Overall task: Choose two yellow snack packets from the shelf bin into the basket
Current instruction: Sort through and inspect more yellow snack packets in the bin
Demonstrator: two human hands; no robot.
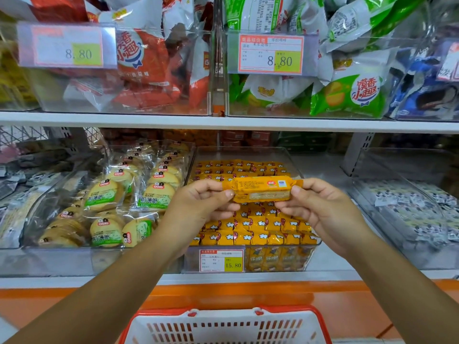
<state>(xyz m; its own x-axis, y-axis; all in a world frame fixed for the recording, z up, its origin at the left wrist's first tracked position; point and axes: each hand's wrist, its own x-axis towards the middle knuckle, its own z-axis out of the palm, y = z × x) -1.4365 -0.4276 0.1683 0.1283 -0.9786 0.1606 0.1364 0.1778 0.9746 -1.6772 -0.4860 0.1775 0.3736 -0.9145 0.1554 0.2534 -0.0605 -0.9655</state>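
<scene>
A yellow snack packet (pixel 262 189) is held level above the clear shelf bin (pixel 250 152), back label facing me. My left hand (pixel 203 203) pinches its left end and my right hand (pixel 320 207) pinches its right end. The bin below holds several more yellow packets (pixel 258 227) in rows, with a 15.80 price tag (pixel 221 260) on its front. The red and white basket (pixel 223 326) sits at the bottom centre, below both forearms; no packet shows in its visible part.
A bin of round biscuit packs (pixel 119 202) stands left of the yellow bin, and a bin of black-and-white packs (pixel 417 209) to the right. The upper shelf (pixel 223 121) carries bins of red and green bags. An orange ledge (pixel 223 294) runs below.
</scene>
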